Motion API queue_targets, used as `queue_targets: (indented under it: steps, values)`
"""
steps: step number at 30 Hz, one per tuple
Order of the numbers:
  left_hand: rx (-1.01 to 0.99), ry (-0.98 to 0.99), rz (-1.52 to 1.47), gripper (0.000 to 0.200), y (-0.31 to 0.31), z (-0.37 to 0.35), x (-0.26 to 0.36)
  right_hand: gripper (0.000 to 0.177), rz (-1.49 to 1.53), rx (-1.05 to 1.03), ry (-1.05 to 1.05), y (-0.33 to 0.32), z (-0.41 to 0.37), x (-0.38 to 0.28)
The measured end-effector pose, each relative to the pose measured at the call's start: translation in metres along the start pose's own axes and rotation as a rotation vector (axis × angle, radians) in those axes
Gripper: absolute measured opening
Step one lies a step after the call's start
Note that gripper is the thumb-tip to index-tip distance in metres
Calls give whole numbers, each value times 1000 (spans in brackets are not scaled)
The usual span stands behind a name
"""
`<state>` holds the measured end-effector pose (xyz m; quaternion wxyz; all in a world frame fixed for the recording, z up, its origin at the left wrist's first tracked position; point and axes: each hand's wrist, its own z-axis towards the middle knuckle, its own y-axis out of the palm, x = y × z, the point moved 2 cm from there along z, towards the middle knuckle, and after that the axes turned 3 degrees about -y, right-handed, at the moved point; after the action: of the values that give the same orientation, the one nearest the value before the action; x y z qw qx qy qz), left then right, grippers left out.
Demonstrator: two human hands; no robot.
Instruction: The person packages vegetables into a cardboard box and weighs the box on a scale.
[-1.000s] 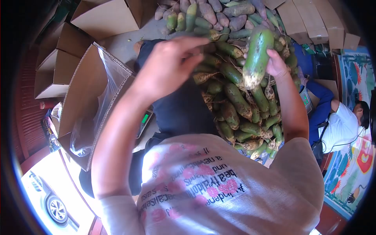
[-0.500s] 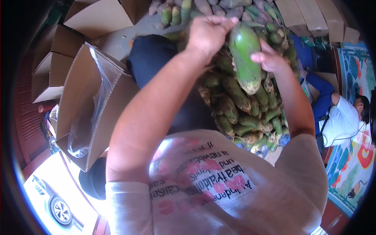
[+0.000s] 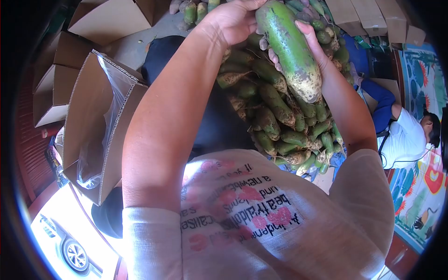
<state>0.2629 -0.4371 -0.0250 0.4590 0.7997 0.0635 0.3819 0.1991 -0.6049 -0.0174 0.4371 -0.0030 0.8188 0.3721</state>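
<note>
A large green radish (image 3: 288,49) with a pale, soil-marked lower end is held up over a pile of similar radishes (image 3: 275,105). My right hand (image 3: 312,44) wraps round it, thumb on one side and fingertips showing on the other. My left hand (image 3: 235,23) is at its upper end, the thumb and finger brought together near the tip at the frame's top edge. Whatever those fingers may pinch is too small to make out. Several radishes in the pile have brown patches and thin roots.
An open cardboard box (image 3: 77,126) with a clear plastic liner (image 3: 109,88) stands at the left. More boxes (image 3: 112,23) lie behind it. Flattened-looking cartons (image 3: 368,16) are at the upper right. Another person (image 3: 408,137) sits at the far right.
The held radish has come closer to the camera and looks larger. My left hand has shifted up and slightly left, staying at the radish's upper end.
</note>
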Motion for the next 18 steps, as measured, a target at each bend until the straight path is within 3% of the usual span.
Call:
queue_targets:
  steps: [3,6,7,8,10,13,15,18]
  values:
    - [33,64,-33,34,-19,9,-5,64,-80,94,-7,12,3,5]
    - [369,307,-5,29,-28,2,-17,63,-98,399,-55,32,13,6]
    - [469,267,-108,31,-29,-3,-21,63,-90,505,-85,35,15,4]
    - [487,268,215,33,-63,18,-39,59,-3,531,-160,26,19,1]
    - [531,194,644,36,-69,20,-51,57,61,625,-282,12,24,-8]
    - [602,29,1103,30,-33,-7,-62,64,103,688,-464,1,28,-30]
    - [536,134,1056,23,-36,-2,-73,68,156,739,-570,-11,32,-43]
    - [550,91,1024,33,-18,-8,-71,69,224,783,-665,4,33,-62]
